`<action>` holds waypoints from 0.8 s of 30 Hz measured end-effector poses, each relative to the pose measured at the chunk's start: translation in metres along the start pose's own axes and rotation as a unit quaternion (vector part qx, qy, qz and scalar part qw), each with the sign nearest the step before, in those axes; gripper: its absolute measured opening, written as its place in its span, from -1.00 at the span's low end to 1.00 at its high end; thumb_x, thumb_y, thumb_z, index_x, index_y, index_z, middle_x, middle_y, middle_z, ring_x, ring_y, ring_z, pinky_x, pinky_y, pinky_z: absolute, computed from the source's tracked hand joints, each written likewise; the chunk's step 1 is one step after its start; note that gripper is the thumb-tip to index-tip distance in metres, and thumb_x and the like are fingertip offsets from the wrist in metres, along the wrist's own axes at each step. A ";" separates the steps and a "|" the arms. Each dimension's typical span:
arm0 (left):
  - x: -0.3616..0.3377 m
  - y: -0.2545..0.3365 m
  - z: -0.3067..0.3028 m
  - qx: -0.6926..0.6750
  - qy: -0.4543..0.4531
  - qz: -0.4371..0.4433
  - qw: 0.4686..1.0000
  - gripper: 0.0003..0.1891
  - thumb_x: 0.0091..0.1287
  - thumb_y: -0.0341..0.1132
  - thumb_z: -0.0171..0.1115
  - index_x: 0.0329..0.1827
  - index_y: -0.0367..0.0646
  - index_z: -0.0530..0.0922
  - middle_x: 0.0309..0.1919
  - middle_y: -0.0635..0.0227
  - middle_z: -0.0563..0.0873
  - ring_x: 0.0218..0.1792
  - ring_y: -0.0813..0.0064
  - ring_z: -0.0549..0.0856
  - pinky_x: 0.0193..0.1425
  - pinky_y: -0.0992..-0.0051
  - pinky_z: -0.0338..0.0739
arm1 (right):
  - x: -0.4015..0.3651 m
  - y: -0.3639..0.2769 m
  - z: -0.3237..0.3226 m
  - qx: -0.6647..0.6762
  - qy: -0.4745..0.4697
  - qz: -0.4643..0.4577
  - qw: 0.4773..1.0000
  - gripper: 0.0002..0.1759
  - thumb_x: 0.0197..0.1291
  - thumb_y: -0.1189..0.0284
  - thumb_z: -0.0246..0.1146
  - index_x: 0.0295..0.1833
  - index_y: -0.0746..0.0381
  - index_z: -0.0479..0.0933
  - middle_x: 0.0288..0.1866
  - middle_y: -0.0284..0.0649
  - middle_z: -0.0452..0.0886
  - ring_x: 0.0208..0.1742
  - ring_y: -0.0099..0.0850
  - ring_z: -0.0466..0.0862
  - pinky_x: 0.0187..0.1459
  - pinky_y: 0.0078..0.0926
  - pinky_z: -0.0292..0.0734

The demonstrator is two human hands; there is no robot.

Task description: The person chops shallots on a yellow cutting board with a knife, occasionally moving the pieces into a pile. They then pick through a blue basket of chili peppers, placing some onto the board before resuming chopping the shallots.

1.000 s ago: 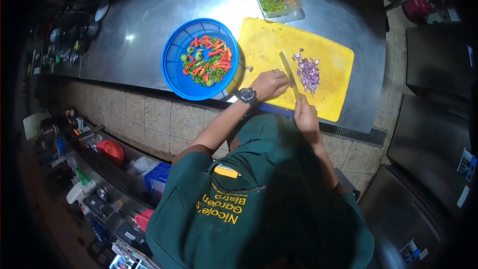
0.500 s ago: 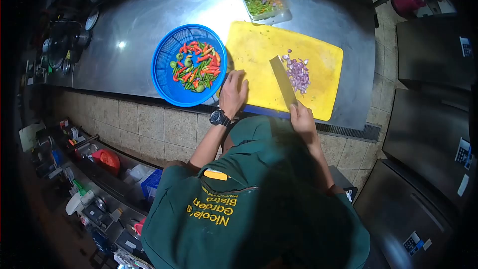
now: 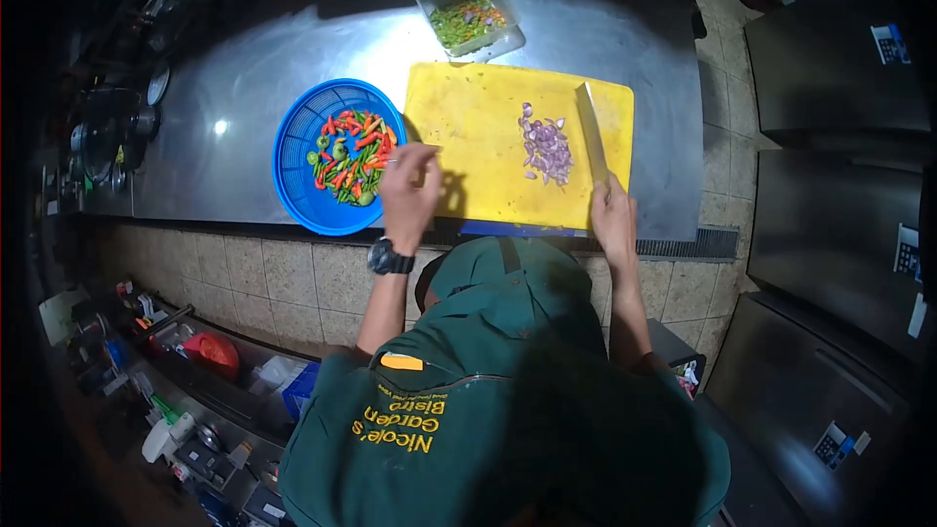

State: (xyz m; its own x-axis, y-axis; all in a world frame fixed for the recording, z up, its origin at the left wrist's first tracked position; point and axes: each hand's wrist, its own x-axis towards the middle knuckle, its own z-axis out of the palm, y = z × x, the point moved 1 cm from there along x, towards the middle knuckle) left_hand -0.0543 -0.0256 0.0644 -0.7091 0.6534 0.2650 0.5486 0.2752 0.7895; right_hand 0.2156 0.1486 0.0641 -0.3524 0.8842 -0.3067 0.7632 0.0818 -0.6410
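In the head view the right hand [image 3: 613, 220] is clamped on the handle of a knife [image 3: 590, 140]. The blade runs away from the person along the right side of the yellow board [image 3: 468, 127]. It lies just to the right of a small heap of chopped purple shallots [image 3: 547, 149] and looks apart from them, so the grip seems to keep the edge off the food and under control. The left hand [image 3: 408, 197] is well apart from the right one, at the board's left edge. Its fingers are bent in towards the gap between the board and a blue basket [image 3: 293, 197]. I cannot tell whether they pinch anything or merely rest there, though the hand seems placed to steady the board or work at its edge. A watch [image 3: 387, 258] sits on that wrist. The basket touches or nearly touches the board just left of the left hand and holds whole red, green and orange chillies [image 3: 349, 156], close to that hand and on the side away from the knife. Beyond both hands, at the far edge of the steel worktop [image 3: 254, 68], a clear tub [image 3: 500, 0] holds chopped green and orange pieces. The shallots lie between the two hands, much nearer the knife, ahead and left of the right hand.
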 end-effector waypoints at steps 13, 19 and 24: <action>0.018 0.025 0.014 -0.045 -0.107 -0.004 0.993 -0.58 0.37 -0.28 0.52 0.27 -0.14 0.70 0.17 0.14 0.74 0.21 0.18 0.72 0.21 0.25 0.66 | 0.012 0.027 0.011 -0.007 0.051 -0.145 0.988 -0.64 0.54 0.39 0.16 0.32 0.25 0.64 -0.18 0.29 0.73 -0.08 0.27 0.75 -0.03 0.13 0.65; 0.041 -0.001 0.169 0.017 -0.145 0.015 0.989 -0.15 0.34 0.19 0.47 0.48 -0.30 0.51 0.47 -0.19 0.51 0.54 -0.13 0.45 0.64 0.04 0.33 | 0.020 0.032 -0.002 -0.027 0.030 -0.129 0.991 -0.62 0.56 0.38 0.13 0.34 0.27 0.62 -0.17 0.32 0.72 -0.05 0.30 0.73 -0.01 0.12 0.64; 0.019 0.028 0.192 0.015 -0.255 0.144 0.956 -0.10 0.24 0.29 0.47 0.41 -0.32 0.55 0.37 -0.11 0.57 0.43 -0.15 0.52 0.56 0.04 0.40 | 0.005 0.057 -0.010 0.001 -0.022 -0.066 0.998 -0.61 0.56 0.36 0.13 0.35 0.29 0.61 -0.10 0.35 0.71 -0.02 0.33 0.72 0.05 0.14 0.62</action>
State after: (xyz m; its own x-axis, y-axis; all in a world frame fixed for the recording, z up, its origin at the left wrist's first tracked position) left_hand 0.0326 0.1300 -0.0149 -0.2221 0.9621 0.1583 0.7065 0.0469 0.7062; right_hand 0.2633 0.1624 0.0330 -0.4731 0.8445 -0.2511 0.7080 0.1948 -0.6788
